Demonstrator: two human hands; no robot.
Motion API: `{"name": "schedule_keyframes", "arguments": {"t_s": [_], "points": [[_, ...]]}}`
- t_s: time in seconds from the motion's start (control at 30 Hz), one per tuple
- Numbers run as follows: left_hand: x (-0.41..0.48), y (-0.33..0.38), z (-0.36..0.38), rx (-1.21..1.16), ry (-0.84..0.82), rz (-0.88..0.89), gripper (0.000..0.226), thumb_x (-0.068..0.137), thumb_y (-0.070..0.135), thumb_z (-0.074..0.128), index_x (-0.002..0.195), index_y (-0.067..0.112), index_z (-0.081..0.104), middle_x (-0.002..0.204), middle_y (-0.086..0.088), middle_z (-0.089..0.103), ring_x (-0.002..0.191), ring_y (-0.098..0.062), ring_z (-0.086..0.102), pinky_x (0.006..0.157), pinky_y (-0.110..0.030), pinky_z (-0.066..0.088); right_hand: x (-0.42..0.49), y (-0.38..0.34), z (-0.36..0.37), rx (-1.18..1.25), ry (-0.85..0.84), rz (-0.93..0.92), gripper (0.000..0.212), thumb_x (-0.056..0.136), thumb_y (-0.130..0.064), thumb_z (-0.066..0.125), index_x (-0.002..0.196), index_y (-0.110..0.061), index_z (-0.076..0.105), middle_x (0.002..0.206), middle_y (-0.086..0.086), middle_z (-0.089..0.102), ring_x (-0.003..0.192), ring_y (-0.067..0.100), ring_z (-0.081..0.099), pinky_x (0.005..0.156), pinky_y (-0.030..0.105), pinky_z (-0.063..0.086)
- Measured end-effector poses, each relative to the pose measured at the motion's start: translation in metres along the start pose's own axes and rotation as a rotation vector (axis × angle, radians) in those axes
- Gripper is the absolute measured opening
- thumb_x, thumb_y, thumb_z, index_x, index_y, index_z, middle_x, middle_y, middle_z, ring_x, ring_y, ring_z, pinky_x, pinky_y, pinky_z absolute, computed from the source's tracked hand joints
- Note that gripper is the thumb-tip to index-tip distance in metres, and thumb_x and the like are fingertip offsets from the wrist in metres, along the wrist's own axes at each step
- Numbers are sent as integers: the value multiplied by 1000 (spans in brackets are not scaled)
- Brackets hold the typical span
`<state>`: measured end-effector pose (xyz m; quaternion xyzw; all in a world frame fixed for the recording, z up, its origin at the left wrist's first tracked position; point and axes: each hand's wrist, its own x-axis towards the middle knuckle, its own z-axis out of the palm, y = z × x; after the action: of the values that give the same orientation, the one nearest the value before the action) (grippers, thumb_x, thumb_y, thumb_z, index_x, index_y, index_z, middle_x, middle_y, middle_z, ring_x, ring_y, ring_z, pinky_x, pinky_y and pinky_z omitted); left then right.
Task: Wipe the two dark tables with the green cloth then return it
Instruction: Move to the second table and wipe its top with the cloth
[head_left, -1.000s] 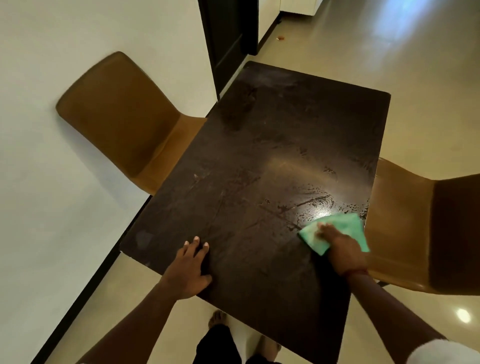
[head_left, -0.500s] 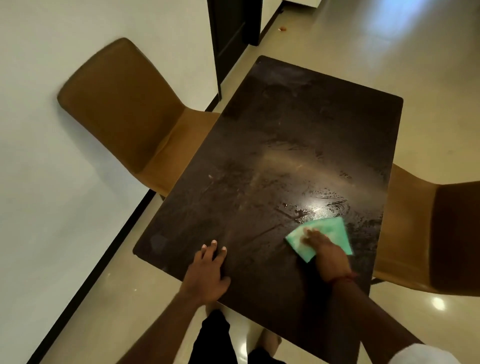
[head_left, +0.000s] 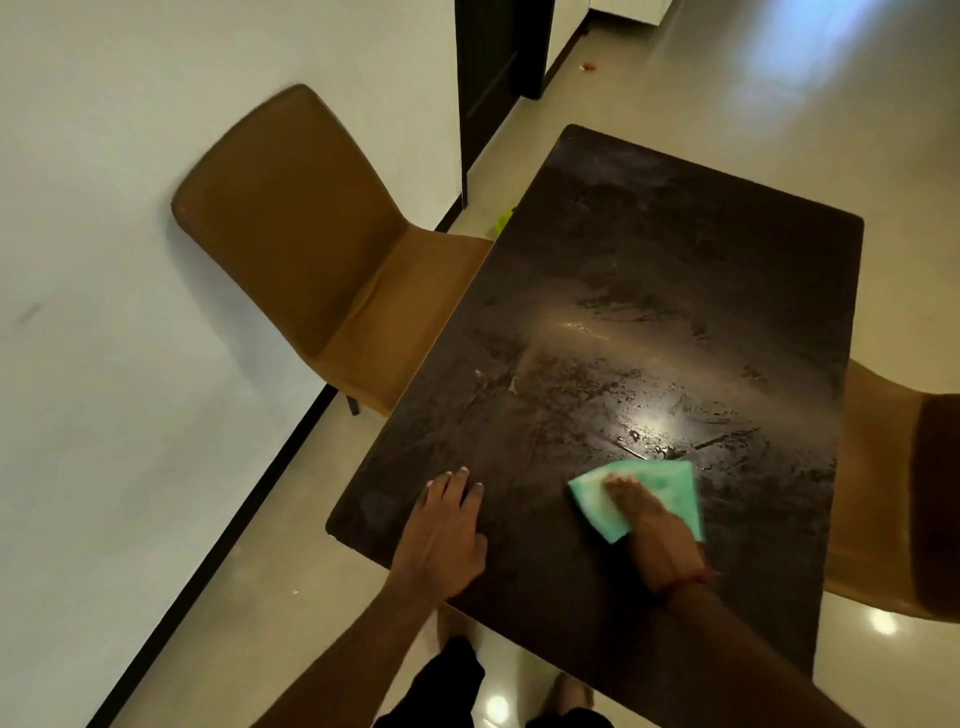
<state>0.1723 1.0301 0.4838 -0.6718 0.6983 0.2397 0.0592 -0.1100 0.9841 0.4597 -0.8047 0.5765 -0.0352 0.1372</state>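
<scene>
As we look down from the head, our right hand (head_left: 657, 530) presses flat on the cloth (head_left: 670, 488), low in the middle of the frame, on the table (head_left: 675, 249). Our left hand (head_left: 441, 530) rests flat to its left, holding nothing. Wet marks show near us. We think much wiping is left; no second table shows.

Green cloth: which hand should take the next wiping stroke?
Right. The right hand presses the green cloth flat on the dark table; the left hand rests bare on the tabletop, holding nothing.
</scene>
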Motion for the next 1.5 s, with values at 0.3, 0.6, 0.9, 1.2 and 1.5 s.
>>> {"name": "schedule_keyframes", "arguments": {"t_s": [0.3, 0.6, 0.9, 1.2, 1.5], "points": [[18, -74, -15, -6, -24, -98, 71, 95, 46, 42, 155, 20, 15, 164, -7, 5, 150, -27, 4, 120, -40, 11, 31, -105, 33, -85, -159, -19, 79, 39, -2, 83, 116, -3, 63, 118, 21, 63, 101, 43, 63, 79, 52, 54], [26, -97, -26, -39, -126, -8, 75, 89, 53, 44, 154, 24, 22, 162, -5, 11, 148, -27, 9, 115, -44, 31, 70, -65, 2, 58, -54, 498, 58, 79, 0, 58, 134, -11, 46, 143, 19, 42, 123, 40, 46, 100, 47, 39], [22, -101, -15, -24, -123, 24, 84, 86, 52, 48, 156, 23, 9, 164, -5, -1, 150, -28, -1, 120, -42, 17, 83, -89, 15, -50, -124, -279, 51, 78, -1, 53, 125, -21, 57, 140, 0, 44, 124, 27, 50, 99, 45, 45], [19, -100, -12, -36, -67, 50, 88, 83, 50, 52, 155, 18, 14, 164, -8, 0, 150, -28, 0, 120, -40, 10, 92, -173, 50, -1, -268, -262, 66, 61, 2, 70, 125, -6, 56, 134, 22, 51, 118, 47, 50, 91, 56, 46], [19, -99, -8, -44, -86, 53, 94, 82, 54, 52, 156, 21, 4, 164, -8, -6, 150, -28, -8, 118, -39, -5, 151, -156, 17, -25, -147, 225, 51, 84, -4, 50, 134, -11, 44, 143, 18, 42, 126, 35, 43, 102, 42, 38]]}}
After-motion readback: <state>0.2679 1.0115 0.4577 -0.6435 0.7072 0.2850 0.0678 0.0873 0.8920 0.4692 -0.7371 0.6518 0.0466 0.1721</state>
